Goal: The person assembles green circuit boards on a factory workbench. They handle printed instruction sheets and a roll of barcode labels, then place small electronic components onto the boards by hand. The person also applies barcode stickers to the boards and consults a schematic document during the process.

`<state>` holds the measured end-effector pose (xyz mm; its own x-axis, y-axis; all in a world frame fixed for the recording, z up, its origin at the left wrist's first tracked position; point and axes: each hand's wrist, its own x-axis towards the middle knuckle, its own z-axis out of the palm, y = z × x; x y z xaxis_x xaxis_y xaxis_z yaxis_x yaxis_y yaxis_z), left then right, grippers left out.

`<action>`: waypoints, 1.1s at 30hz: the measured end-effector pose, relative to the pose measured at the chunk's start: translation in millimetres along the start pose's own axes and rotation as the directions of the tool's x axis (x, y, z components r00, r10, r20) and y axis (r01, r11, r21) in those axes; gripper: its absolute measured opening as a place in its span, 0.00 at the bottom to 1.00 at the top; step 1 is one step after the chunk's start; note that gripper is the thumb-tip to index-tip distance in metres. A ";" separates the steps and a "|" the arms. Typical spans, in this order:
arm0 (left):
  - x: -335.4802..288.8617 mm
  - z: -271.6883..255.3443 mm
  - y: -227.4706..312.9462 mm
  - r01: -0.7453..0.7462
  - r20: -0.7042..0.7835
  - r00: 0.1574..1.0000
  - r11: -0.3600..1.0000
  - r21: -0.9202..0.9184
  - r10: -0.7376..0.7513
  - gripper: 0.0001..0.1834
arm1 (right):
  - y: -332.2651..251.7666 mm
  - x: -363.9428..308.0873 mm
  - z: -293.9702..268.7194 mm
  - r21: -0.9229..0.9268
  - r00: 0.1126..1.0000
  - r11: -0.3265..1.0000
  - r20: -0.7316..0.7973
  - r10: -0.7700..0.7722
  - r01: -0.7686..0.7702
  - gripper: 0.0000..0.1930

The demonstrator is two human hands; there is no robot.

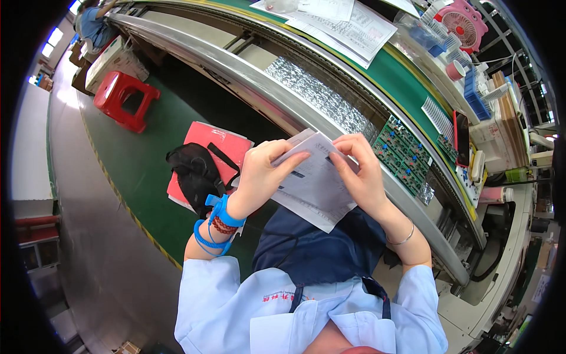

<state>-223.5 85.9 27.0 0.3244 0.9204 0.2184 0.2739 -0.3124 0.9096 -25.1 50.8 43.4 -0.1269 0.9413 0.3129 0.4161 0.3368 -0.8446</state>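
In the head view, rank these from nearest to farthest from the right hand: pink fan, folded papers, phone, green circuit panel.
1. Papers: held between the left hand and right hand.
2. Green circuit panel: just right of the right hand.
3. Phone: farther right.
4. Pink fan: far upper right.

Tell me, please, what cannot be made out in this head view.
Head view:
Print on the held sheets: too small.
Some fingertips of the left grip: hidden behind the held sheets.
Part of the red flat object: covered by black bag.
Paper pile: cut off by upper edge.
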 end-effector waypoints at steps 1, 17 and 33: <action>0.2 -0.3 0.2 0.038 -0.007 0.999 0.999 -0.012 -0.038 0.10 | -0.9 0.8 0.6 0.010 1.000 1.000 0.008 0.010 -0.010 0.05; 18.4 -8.6 -13.4 0.081 -0.098 0.990 0.976 -0.204 -0.103 0.13 | 9.0 30.2 10.0 0.113 0.985 0.980 0.083 0.155 -0.163 0.14; 33.8 -62.5 -43.8 0.031 0.070 0.997 0.982 -0.185 -0.019 0.06 | 49.9 242.8 -7.2 -0.076 0.964 0.997 0.265 0.033 -0.013 0.11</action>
<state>-281.2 145.4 16.6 0.3816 0.9074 0.1760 0.1118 -0.2343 0.9657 -28.7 296.0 80.3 -0.3468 0.9245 0.1584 0.4853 0.3214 -0.8131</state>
